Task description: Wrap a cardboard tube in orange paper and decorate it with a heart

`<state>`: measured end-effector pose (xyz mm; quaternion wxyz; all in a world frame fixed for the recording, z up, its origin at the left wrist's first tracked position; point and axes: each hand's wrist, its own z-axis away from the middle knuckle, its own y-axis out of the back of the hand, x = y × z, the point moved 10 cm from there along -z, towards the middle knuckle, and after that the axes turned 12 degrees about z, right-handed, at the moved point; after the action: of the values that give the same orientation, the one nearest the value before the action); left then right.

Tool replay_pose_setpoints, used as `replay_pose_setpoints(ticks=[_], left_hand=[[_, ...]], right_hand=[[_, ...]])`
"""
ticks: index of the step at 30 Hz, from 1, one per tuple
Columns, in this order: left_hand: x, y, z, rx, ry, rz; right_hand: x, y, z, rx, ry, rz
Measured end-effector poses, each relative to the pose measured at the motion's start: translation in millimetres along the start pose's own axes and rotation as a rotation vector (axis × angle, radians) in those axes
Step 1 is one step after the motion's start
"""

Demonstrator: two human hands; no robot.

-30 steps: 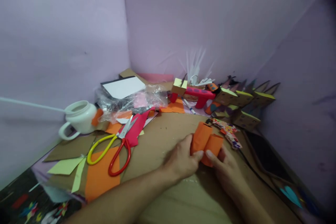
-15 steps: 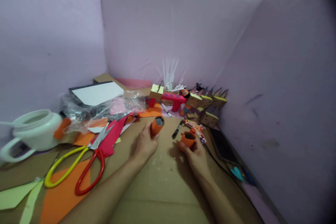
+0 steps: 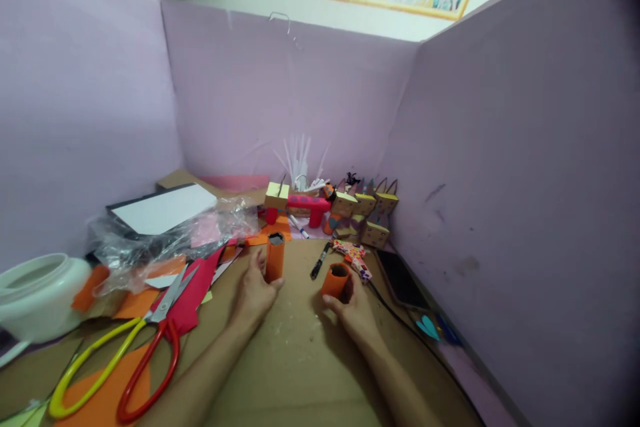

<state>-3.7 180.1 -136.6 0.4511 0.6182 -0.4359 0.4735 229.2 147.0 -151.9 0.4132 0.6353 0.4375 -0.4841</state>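
Note:
An upright orange paper-covered tube (image 3: pixel 275 265) stands in the grasp of my left hand (image 3: pixel 255 297), thumb at its lower right and fingers on its left side. My right hand (image 3: pixel 359 310) is closed around a shorter orange tube (image 3: pixel 334 285), with the thumb in front and the open end facing up. Both tubes are apart from each other over the cardboard sheet (image 3: pixel 295 360). Between and just beyond them lies a black pen-like tool (image 3: pixel 321 260). Close behind the right hand is a flower-patterned glue gun (image 3: pixel 351 252) with a black cord.
Large scissors (image 3: pixel 143 340) with yellow and red handles lie open at left, over red and orange paper. A white pot (image 3: pixel 47 293) and plastic wrap (image 3: pixel 170 240) sit farther left. Behind stand a red paper animal (image 3: pixel 307 203) and several box-headed figures (image 3: pixel 375 233). At right lies a phone (image 3: pixel 403 277).
The left tube has gone from tilted to upright and been lowered toward the cardboard. The right tube has turned slightly. My view has tipped upward, showing more of the wall and picture.

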Motion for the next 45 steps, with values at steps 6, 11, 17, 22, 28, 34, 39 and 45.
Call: replay_pose_setpoints(ticks=[6,11,17,22,28,34,39,45], left_hand=[[-1.3,-3.6,-1.6,-0.037,-0.005,0.085],[-0.3,-3.9,-2.8,-0.029,0.001,0.044],[8.9,-2.7,-0.6,-0.020,0.030,-0.117],[17.0,3.2,0.0,-0.001,0.077,-0.265],[24.2,9.0,1.9,-0.052,0.123,-0.486],[31.2,9.7,4.8,-0.077,0.074,-0.848],[35.9,11.6,9.0,-0.017,0.021,-0.926],[50.3,17.7,16.9,0.136,-0.111,-0.908]], right_hand=[[-9.3,0.9,3.8,-0.002,0.030,-0.018],[-10.1,2.1,3.7,0.019,0.021,0.007],[-3.1,3.3,-1.0,0.056,-0.013,0.036],[-6.8,1.9,-2.5,0.052,-0.020,0.048],[-19.3,-10.8,4.8,-0.104,-0.057,-0.070],[-8.4,-12.5,10.1,-0.141,-0.166,-0.128],[-0.3,-11.8,12.4,-0.154,-0.228,-0.108],[0.4,-15.8,15.7,-0.202,-0.258,-0.081]])
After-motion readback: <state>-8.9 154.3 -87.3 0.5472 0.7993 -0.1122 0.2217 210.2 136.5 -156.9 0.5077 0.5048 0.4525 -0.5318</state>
